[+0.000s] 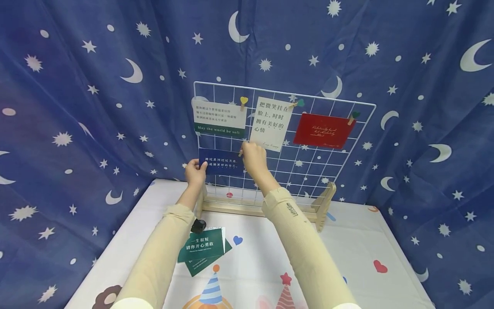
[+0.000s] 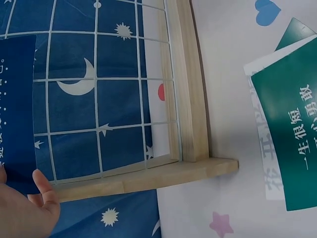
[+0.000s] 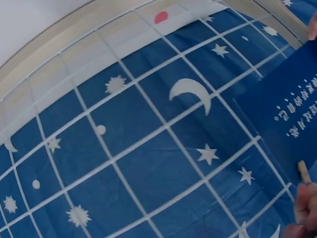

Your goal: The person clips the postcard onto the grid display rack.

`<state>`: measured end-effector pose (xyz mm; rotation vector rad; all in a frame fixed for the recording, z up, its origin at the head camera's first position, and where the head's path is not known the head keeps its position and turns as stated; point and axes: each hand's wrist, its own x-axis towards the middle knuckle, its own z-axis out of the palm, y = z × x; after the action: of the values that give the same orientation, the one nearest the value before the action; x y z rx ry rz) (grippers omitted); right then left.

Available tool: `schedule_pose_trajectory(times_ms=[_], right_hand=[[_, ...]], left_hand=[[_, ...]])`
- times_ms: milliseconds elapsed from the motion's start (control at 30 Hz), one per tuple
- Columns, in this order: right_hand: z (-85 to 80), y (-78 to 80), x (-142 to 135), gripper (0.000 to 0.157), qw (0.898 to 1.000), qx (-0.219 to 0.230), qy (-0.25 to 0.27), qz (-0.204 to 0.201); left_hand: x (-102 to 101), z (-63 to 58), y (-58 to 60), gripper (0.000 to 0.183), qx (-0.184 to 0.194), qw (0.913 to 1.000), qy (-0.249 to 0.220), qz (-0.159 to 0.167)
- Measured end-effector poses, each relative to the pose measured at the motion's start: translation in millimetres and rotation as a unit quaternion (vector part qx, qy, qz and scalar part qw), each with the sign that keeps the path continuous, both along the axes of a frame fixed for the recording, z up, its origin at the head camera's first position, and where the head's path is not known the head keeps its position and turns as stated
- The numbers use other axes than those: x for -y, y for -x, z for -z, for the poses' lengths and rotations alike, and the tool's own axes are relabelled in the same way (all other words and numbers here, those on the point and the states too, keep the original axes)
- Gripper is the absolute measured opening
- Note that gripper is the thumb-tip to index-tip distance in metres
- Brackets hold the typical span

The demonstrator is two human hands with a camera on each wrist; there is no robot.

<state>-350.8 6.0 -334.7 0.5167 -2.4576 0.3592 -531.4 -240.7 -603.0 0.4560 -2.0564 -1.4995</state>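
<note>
A dark blue card with white writing lies against the lower left of a white wire grid. My left hand pinches the card's left edge between thumb and fingers. At the card's upper right corner my right hand pinches a small wooden clothespin, which is mostly covered by the fingers in the head view. Above hang a white and green card, a white card and a red card, each with a clothespin at its upper right.
The grid stands in a wooden base on a white patterned tablecloth. Several green and white cards lie in a pile in front, beside a small black object. A blue curtain with moons and stars surrounds the table.
</note>
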Motion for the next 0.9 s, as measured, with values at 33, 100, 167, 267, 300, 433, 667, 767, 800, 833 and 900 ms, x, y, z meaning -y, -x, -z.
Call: schedule_pose_trajectory(times_ms=[33, 100, 167, 267, 300, 433, 667, 767, 800, 833, 900], right_hand=[[-1.5, 0.2, 1, 0.011, 1.000, 0.008, -0.004, 0.007], [-3.9, 0.7, 3, 0.012, 0.999, 0.025, -0.012, 0.023], [-6.1, 0.5, 5, 0.013, 0.998, 0.040, -0.013, 0.036], [-9.3, -1.8, 8, 0.014, 0.998, 0.052, -0.005, 0.044], [-9.8, -2.6, 9, 0.014, 0.998, 0.053, -0.002, 0.045], [-7.9, -4.9, 10, 0.015, 0.998, 0.050, 0.014, 0.045], [-0.5, -5.6, 9, 0.020, 0.998, 0.048, 0.011, 0.035], [1.4, -7.4, 6, 0.023, 0.999, 0.047, 0.008, 0.025], [1.4, -8.1, 5, 0.023, 0.999, 0.045, 0.006, 0.023], [1.7, -8.6, 4, 0.025, 0.999, 0.042, 0.003, 0.020], [2.0, -9.8, 3, 0.027, 0.999, 0.034, -0.003, 0.012]], left_hand=[[3, 7.1, 7.6, 0.050, 0.005, 1.0000, -0.005, 0.002], [6, 18.4, 18.8, 0.048, 0.014, 0.9998, -0.010, 0.004], [8, 24.0, 24.7, 0.046, 0.016, 0.9998, -0.013, 0.006], [6, 16.8, 18.3, 0.043, 0.017, 0.9996, -0.019, 0.009], [3, 10.0, 12.6, 0.042, 0.019, 0.9996, -0.021, 0.007], [-5, -13.7, -8.3, 0.048, 0.021, 0.9994, -0.027, -0.002], [-63, -147.7, -141.8, 0.031, 0.024, 0.9944, -0.098, -0.033], [-82, -190.9, -182.6, 0.030, 0.033, 0.9920, -0.117, -0.034], [-85, -195.9, -187.6, 0.028, 0.025, 0.9920, -0.118, -0.037], [-87, -199.8, -191.4, 0.026, 0.017, 0.9920, -0.119, -0.038], [-89, -203.4, -195.2, 0.024, 0.001, 0.9917, -0.121, -0.041]])
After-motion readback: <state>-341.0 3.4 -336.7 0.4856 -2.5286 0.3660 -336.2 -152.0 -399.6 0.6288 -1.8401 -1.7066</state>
